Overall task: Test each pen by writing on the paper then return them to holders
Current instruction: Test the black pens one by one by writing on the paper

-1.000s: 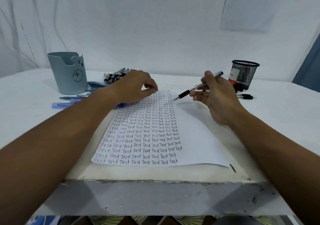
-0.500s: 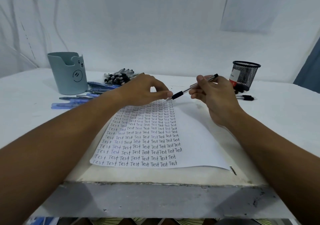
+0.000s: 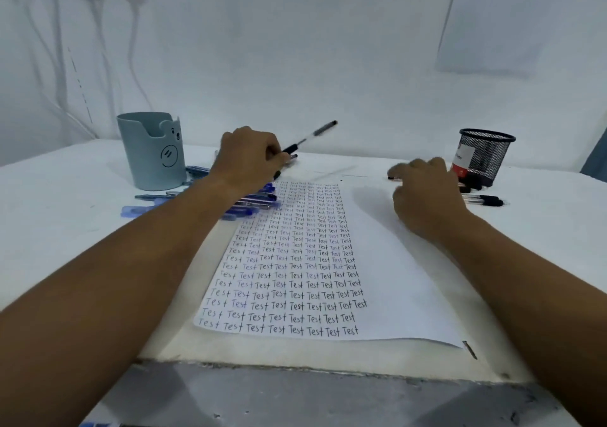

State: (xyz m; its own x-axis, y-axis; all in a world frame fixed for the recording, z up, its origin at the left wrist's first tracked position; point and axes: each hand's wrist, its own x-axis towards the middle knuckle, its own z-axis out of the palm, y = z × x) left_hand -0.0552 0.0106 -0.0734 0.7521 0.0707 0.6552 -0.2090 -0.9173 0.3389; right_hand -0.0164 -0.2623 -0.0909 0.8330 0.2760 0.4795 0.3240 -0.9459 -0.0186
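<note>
Mid hand-off between pens, by the look of it: one black pen (image 3: 308, 138) just tested and on its way to the tested pile, the next about to be fetched. Left hand (image 3: 249, 160) clenched round the black pen at its grip end, just beyond the far-left corner of the paper (image 3: 387, 262), barrel slanting up and away toward the wall. Right hand (image 3: 427, 196) off the paper's far-right edge, fingers curled down over a pen lying there (image 3: 392, 178); whether already pinching it or only touching, cannot tell. More black pens (image 3: 486, 200) right of the paper, at the foot of the mesh holder (image 3: 486, 155). Blue pens (image 3: 259, 201) heaped against the paper's left edge, the blue-grey bear holder (image 3: 151, 150) further left.

Next, probably: set the held pen down left of the paper or drop it in a holder, then lift the new pen and bring it over the blank right-hand column. Calls for a clean pinch on a thin barrel lying flat on the tabletop (image 3: 65, 203).

Against half a second ago: pen gone from the right hand to the left, which then met it at the tip over the paper's top edge; right hand now out toward the mesh holder.
</note>
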